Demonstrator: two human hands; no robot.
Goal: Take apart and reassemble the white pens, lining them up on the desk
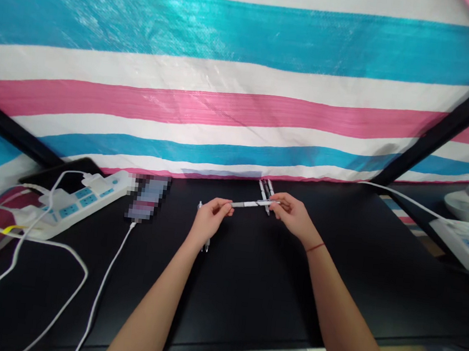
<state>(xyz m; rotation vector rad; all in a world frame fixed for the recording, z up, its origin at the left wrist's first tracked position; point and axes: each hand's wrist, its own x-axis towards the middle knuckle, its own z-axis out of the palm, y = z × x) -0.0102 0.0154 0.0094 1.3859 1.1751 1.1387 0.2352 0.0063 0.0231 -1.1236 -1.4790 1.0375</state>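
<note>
Clock centred on the held pen, 12 at the striped sheet (pixel 249 37).

Item: held pen (pixel 250 204), white and grey, one, level above the desk (pixel 247 288), spanning 9 to 3 between the two hands.
Item: left hand (pixel 210 219), at 9; thumb and fingers pinching the pen's near-left end.
Item: right hand (pixel 291 212), at 3; fingers pinching the opposite end. Red cord at the wrist.
Item: far pens (pixel 263 191), at 1, close by; contact with the held pen cannot be told.
Item: near pens (pixel 207 245), at 7, partly hidden by the left hand; count unclear.
Item: phone (pixel 150 197), pixelated, at 9, well apart, its charging cable (pixel 109 268) running off at 8.

Hazards, as judged: small fingertip grips on a slim, probably smooth barrel could let it twist or drop. Uneven pull between hands might slip one end free. A low pass towards 1 could knock the far pens askew. A lowered left palm or wrist might roll the near pens; a wide leftward sweep could snag the cable.
</note>
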